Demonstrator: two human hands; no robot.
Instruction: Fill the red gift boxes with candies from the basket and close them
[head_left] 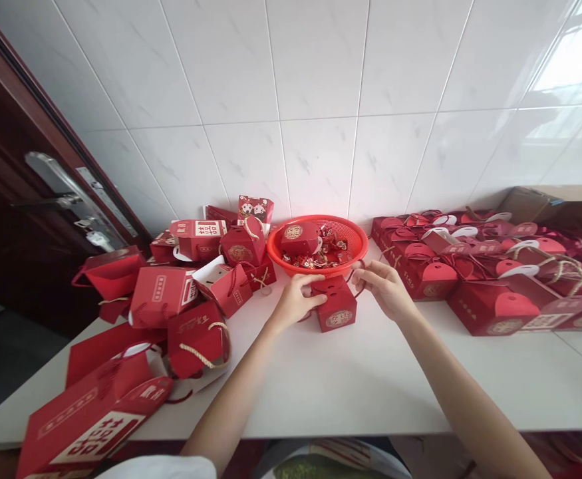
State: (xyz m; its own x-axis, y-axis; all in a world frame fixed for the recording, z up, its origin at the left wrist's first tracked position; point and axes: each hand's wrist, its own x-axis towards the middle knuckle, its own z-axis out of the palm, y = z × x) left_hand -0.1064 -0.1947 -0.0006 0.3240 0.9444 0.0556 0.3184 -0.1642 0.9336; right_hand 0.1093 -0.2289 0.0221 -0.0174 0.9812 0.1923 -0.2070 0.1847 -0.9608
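A small red gift box (338, 311) with a round gold emblem stands on the white table in front of me. My left hand (298, 299) grips its upper left side, thumb on top near the holes. My right hand (381, 283) is on its other side, thumb and fingers pinching a dark red cord (357, 274) that runs to the box top. Just behind the box sits a red plastic basket (277, 256) holding wrapped candies (329, 249) and another red box (299, 238).
Red boxes with rope handles (158, 296) are piled loosely on the left. Rows of red boxes (428, 276) line the right, with a cardboard box (535, 199) behind. A tiled wall (320, 159) closes the back; a dark door (16, 166) stands left.
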